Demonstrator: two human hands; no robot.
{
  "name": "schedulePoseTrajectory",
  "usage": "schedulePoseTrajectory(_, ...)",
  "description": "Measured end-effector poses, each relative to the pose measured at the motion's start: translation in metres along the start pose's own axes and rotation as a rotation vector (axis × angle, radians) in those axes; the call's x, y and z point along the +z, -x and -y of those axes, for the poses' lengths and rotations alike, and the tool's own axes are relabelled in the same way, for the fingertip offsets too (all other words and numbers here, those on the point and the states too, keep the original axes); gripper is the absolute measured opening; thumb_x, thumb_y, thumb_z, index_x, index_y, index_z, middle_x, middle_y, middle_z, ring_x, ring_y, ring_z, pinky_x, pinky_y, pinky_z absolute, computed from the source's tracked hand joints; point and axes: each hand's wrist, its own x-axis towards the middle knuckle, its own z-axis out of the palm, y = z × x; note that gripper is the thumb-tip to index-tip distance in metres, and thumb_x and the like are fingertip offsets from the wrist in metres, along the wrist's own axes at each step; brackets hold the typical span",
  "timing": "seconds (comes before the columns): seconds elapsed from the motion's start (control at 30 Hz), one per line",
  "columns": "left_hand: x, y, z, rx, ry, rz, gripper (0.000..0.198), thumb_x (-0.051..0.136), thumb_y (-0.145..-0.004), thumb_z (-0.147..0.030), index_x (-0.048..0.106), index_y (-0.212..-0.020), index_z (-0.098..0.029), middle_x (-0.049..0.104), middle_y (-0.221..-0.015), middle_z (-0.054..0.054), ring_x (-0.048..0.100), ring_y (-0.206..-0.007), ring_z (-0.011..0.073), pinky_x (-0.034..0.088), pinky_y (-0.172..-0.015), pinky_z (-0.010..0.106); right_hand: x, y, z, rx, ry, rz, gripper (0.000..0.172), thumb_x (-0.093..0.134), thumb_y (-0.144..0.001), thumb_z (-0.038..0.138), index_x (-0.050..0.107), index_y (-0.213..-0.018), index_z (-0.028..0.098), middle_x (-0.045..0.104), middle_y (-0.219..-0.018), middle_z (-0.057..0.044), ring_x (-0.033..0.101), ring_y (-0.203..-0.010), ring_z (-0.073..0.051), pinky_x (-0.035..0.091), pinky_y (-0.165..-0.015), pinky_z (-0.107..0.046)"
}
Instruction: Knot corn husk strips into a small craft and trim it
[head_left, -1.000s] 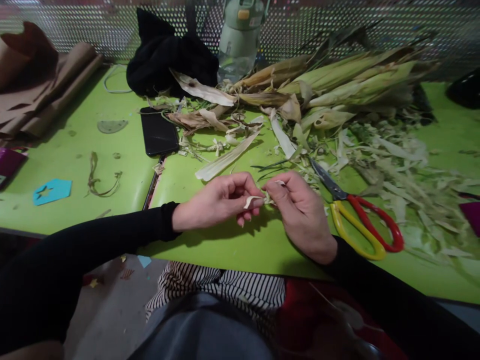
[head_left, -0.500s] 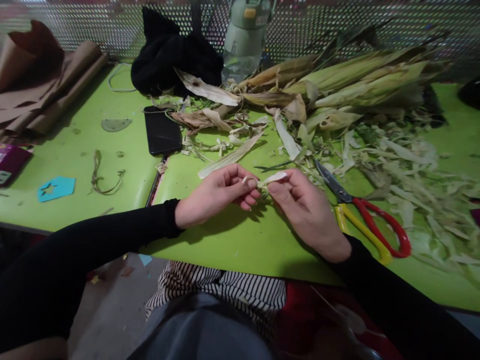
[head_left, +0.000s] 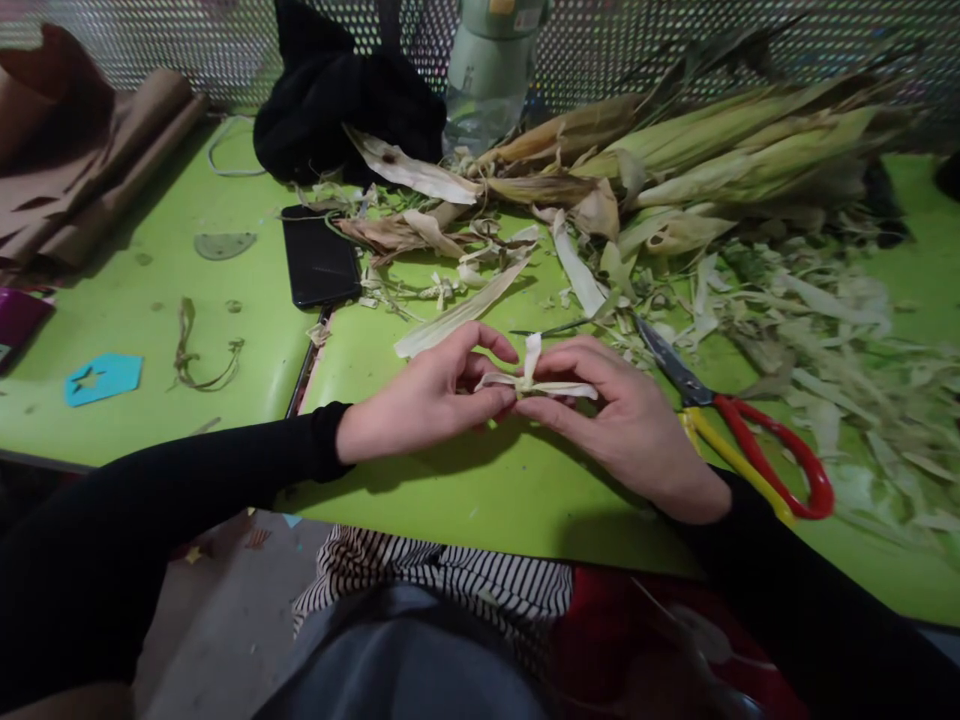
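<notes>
A small pale piece of corn husk (head_left: pixel 534 378), knotted or folded with strips sticking up and sideways, is held between both hands just above the green table (head_left: pixel 465 490). My left hand (head_left: pixel 431 400) pinches its left end with thumb and fingers. From the right, my right hand (head_left: pixel 626 425) pinches the other end. Both sleeves are black.
Scissors (head_left: pixel 739 440) with red and yellow handles lie right of my right hand. Corn cobs in husks (head_left: pixel 720 150) and husk scraps (head_left: pixel 810 330) cover the back and right. A black phone (head_left: pixel 319 258), black cloth (head_left: pixel 337 95), green bottle (head_left: pixel 487 70), brown paper (head_left: pixel 82 150) and blue paper cutout (head_left: pixel 103 378) lie around.
The husk piece has been turned and spread: strips now stick up and out sideways between the fingers. Both hands stayed together near the table's front and shifted slightly.
</notes>
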Motion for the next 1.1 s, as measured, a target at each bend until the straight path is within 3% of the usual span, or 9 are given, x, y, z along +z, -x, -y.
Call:
schedulePoseTrajectory(0.17,-0.001,0.001,-0.004,-0.024,-0.058,0.013,0.028,0.065,-0.085,-0.019,0.044,-0.105,-0.017,0.055,-0.066,-0.007,0.048,-0.054,0.0058,0.035,-0.051,0.019,0.000,0.002,0.001,0.009,-0.035,0.042,0.019,0.078,-0.080,0.042,0.070,-0.089,0.027,0.067,-0.091,-0.004,0.064,-0.082,-0.023,0.054,-0.078,-0.041)
schedulePoseTrajectory(0.37,-0.004,0.003,-0.009,-0.033,-0.074,0.060,0.029,0.064,-0.085,-0.019,0.045,-0.107,-0.017,0.053,-0.067,-0.007,0.043,-0.052,0.0045,0.032,-0.048,0.018,-0.005,0.001,0.004,-0.023,-0.041,-0.023,0.023,0.081,-0.075,0.050,0.072,-0.083,0.030,0.068,-0.091,-0.005,0.065,-0.084,-0.025,0.053,-0.078,-0.043)
schedulePoseTrajectory(0.5,-0.003,0.004,-0.009,-0.021,-0.114,0.078,0.028,0.064,-0.085,-0.015,0.046,-0.105,-0.017,0.051,-0.064,-0.009,0.042,-0.052,0.0040,0.031,-0.048,0.017,-0.005,0.001,0.005,-0.022,-0.045,0.047,0.024,0.078,-0.077,0.052,0.071,-0.081,0.029,0.068,-0.083,-0.003,0.063,-0.077,-0.023,0.052,-0.073,-0.041)
schedulePoseTrajectory(0.63,-0.003,0.004,-0.009,-0.048,-0.009,0.127,0.025,0.062,-0.088,-0.016,0.044,-0.106,-0.018,0.058,-0.069,-0.006,0.052,-0.054,0.0046,0.039,-0.051,0.017,-0.004,0.002,0.009,0.023,-0.059,0.069,0.028,0.075,-0.079,0.054,0.068,-0.075,0.027,0.064,-0.072,-0.001,0.060,-0.067,-0.020,0.049,-0.063,-0.036)
schedulePoseTrajectory(0.77,-0.004,0.004,-0.012,-0.076,0.091,0.149,0.026,0.064,-0.088,-0.017,0.045,-0.106,-0.018,0.066,-0.078,-0.002,0.060,-0.061,0.0068,0.050,-0.061,0.021,-0.003,0.005,0.012,0.042,-0.127,0.001,0.021,0.075,-0.083,0.045,0.067,-0.079,0.026,0.068,-0.076,0.000,0.063,-0.068,-0.019,0.051,-0.062,-0.034)
schedulePoseTrajectory(0.87,-0.003,0.005,-0.013,-0.082,0.128,0.147,0.025,0.064,-0.088,-0.016,0.046,-0.105,-0.018,0.066,-0.078,-0.001,0.062,-0.065,0.0079,0.052,-0.062,0.020,-0.003,0.007,0.012,0.045,-0.160,-0.042,0.013,0.074,-0.084,0.036,0.066,-0.086,0.026,0.069,-0.080,0.000,0.065,-0.070,-0.017,0.053,-0.063,-0.031)
schedulePoseTrajectory(0.97,0.000,0.006,-0.012,-0.081,0.161,0.145,0.024,0.064,-0.088,-0.014,0.045,-0.103,-0.018,0.065,-0.076,-0.002,0.062,-0.066,0.0079,0.052,-0.061,0.019,-0.004,0.007,0.011,0.029,-0.173,-0.002,0.013,0.074,-0.083,0.035,0.068,-0.092,0.027,0.070,-0.084,0.000,0.066,-0.070,-0.016,0.055,-0.065,-0.031)
schedulePoseTrajectory(1.1,0.002,0.007,-0.010,-0.089,0.164,0.149,0.024,0.064,-0.088,-0.013,0.045,-0.103,-0.017,0.063,-0.071,-0.004,0.060,-0.059,0.0063,0.051,-0.059,0.018,-0.007,0.003,0.009,-0.065,-0.147,0.053,0.018,0.082,-0.075,0.039,0.071,-0.084,0.028,0.068,-0.082,-0.002,0.065,-0.074,-0.020,0.056,-0.067,-0.036)
